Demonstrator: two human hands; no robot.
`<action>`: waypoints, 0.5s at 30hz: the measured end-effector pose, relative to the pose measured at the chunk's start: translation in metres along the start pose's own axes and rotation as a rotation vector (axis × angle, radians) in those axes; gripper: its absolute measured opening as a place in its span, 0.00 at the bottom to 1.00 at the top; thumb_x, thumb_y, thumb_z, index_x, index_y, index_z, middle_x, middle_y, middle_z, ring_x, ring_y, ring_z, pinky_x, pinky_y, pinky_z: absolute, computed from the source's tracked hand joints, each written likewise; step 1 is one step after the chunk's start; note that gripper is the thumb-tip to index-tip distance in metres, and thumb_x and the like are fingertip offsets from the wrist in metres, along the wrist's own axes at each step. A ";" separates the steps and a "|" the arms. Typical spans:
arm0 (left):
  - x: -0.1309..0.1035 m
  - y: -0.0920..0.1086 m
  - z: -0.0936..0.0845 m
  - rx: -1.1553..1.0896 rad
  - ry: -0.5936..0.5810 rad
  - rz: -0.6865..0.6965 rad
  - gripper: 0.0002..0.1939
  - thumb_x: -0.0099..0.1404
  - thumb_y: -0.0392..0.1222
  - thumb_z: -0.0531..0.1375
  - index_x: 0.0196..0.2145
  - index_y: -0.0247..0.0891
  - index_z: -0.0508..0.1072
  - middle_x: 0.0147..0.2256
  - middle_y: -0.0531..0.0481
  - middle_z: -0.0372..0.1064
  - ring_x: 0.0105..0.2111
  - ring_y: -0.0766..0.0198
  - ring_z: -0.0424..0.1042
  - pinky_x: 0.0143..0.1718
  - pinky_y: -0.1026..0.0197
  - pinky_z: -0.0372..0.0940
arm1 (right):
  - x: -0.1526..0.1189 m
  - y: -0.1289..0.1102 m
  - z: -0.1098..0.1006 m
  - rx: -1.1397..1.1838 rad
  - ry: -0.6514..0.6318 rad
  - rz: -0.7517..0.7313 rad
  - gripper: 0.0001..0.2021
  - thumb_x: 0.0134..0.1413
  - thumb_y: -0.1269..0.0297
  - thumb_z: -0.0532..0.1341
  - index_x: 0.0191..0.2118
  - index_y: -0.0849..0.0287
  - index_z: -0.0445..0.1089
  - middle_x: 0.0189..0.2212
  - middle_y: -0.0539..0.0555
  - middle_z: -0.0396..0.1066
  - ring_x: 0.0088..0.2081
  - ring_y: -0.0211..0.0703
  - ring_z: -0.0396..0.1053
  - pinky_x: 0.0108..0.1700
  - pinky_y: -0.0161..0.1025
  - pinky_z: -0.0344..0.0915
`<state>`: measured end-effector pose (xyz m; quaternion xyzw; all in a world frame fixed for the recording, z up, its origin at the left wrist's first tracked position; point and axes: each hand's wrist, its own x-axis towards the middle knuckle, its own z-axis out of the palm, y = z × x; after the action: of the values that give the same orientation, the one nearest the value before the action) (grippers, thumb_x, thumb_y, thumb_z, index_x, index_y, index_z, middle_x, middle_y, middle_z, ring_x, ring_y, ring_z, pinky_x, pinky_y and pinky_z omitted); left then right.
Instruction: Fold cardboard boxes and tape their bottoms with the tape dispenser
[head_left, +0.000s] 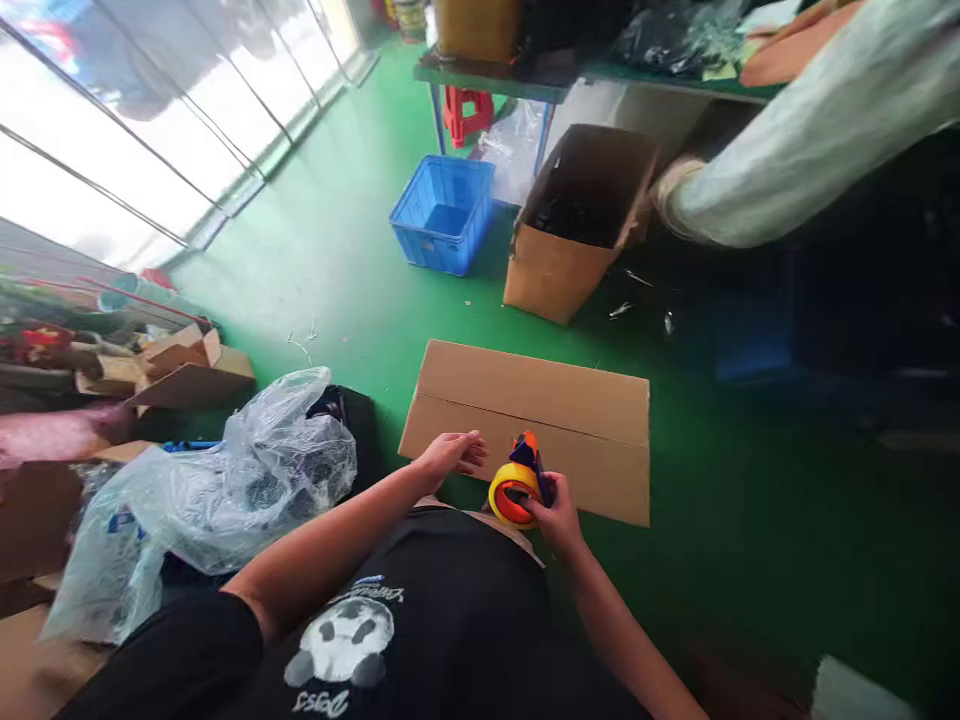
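My right hand (pixel 556 512) grips a tape dispenser (pixel 527 455) with a roll of yellow tape (pixel 499 488) on it; its head end is orange and dark blue. Below it on the floor lies a flat-looking cardboard box (pixel 540 410), closed, with a seam running along its length. My left hand (pixel 454 455) is over the box's near left edge, fingers loosely curled and apart, with nothing visible in it. Whether this hand touches the cardboard I cannot tell.
Beyond the box stand a blue plastic crate (pixel 442 230) and an open cardboard carton (pixel 559 275), near a table (pixel 487 75). Clear plastic bags (pixel 262 470) are heaped on my left. A co-worker's pale sleeve (pixel 817 130) reaches in from the upper right.
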<state>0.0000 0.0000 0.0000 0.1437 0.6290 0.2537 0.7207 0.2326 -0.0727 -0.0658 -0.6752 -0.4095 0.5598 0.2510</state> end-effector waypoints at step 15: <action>0.060 0.050 -0.236 0.188 -0.193 -0.108 0.22 0.61 0.59 0.73 0.32 0.37 0.76 0.27 0.48 0.76 0.25 0.64 0.75 0.30 0.62 0.70 | -0.003 -0.062 0.262 -0.436 0.286 -0.349 0.25 0.60 0.53 0.62 0.60 0.58 0.65 0.49 0.64 0.78 0.49 0.59 0.79 0.51 0.55 0.77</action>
<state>-0.2358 0.0476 -0.0631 0.2002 0.5846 0.1394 0.7738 -0.0359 -0.0733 -0.0789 -0.7045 -0.5900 0.3068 0.2477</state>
